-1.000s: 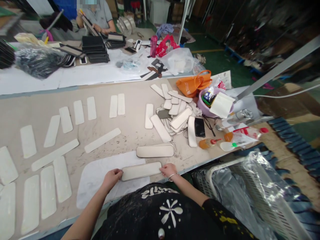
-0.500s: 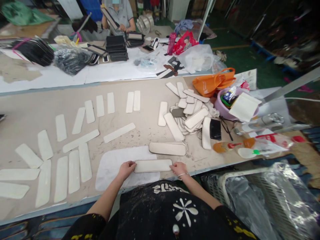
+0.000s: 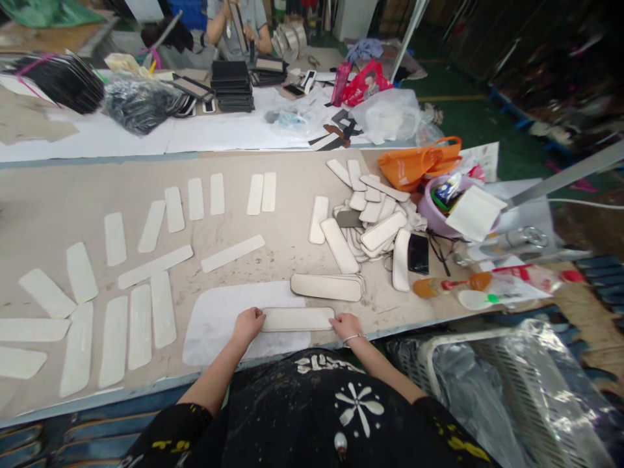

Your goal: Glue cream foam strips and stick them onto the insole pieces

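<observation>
Holding it by both ends now! My left hand (image 3: 248, 325) pinches the pale panel (image 3: 298, 319) at its nine o'clock end, my right hand (image 3: 348, 325) nips the three o'clock end, and both grips are closed on it. Here it is, straight in front of me, over the white sheet (image 3: 209, 331), its right end reaching past the sheet's edge. Resting or just lifted? I can't tell from here.

The step in hand, as I judge it, is handling this one piece two-handed; the next move calls for both ends travelling together, kept level, with no tug from either side.

And what a look it has: long, slim, off-white, rounded at the corners, a thin darker line around its rim, no bend that I can see. Near it, at one o'clock, lies a small stack of similar panels (image 3: 325, 287); farther out, toward two, a loose heap (image 3: 383, 233).
</observation>
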Demonstrator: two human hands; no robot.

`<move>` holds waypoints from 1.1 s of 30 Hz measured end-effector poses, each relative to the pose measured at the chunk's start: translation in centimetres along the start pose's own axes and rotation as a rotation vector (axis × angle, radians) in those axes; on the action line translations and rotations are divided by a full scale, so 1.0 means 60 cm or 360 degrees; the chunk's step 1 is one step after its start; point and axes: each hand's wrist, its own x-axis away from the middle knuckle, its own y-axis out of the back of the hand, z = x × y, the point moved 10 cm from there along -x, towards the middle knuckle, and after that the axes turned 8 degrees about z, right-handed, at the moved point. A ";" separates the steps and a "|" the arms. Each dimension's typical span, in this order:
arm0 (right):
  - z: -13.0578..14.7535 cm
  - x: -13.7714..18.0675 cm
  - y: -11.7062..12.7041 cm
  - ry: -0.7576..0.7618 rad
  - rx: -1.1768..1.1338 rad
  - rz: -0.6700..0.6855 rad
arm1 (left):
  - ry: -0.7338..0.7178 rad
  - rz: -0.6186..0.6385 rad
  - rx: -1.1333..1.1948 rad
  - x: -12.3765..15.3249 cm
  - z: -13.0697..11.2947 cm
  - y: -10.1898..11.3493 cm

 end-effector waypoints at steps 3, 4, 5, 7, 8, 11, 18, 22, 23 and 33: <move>0.001 -0.001 0.001 -0.0003 0.0029 -0.0018 | 0.0001 0.0011 -0.0034 -0.001 -0.001 0.001; 0.001 -0.001 0.002 -0.0005 0.0038 -0.0022 | -0.0005 0.0015 -0.0043 -0.002 -0.001 0.002; 0.001 -0.002 0.002 -0.0007 0.0046 -0.0024 | -0.0011 0.0022 -0.0049 -0.002 -0.002 0.002; 0.003 -0.002 0.002 -0.0007 0.0061 -0.0022 | -0.0015 0.0032 -0.0047 -0.002 -0.003 0.002; 0.004 -0.002 0.002 -0.0005 0.0068 -0.0019 | -0.0013 0.0033 -0.0038 -0.002 -0.003 0.002; 0.007 -0.001 0.003 0.0005 0.0086 -0.0006 | -0.0004 0.0009 0.0027 0.007 -0.003 0.002; 0.017 0.005 0.009 0.0019 0.0117 0.0012 | -0.0332 -0.0558 0.0161 0.079 -0.018 0.026; 0.022 0.008 0.010 0.0015 0.0155 0.0033 | -0.1271 -0.0319 -0.0214 0.127 -0.149 -0.053; 0.022 0.008 0.010 0.0013 0.0167 0.0040 | -0.1424 -0.0234 -0.0331 0.134 -0.178 -0.077; 0.026 0.007 0.005 0.0019 0.0244 0.0060 | -0.1198 -0.0303 -0.0727 0.088 -0.136 -0.081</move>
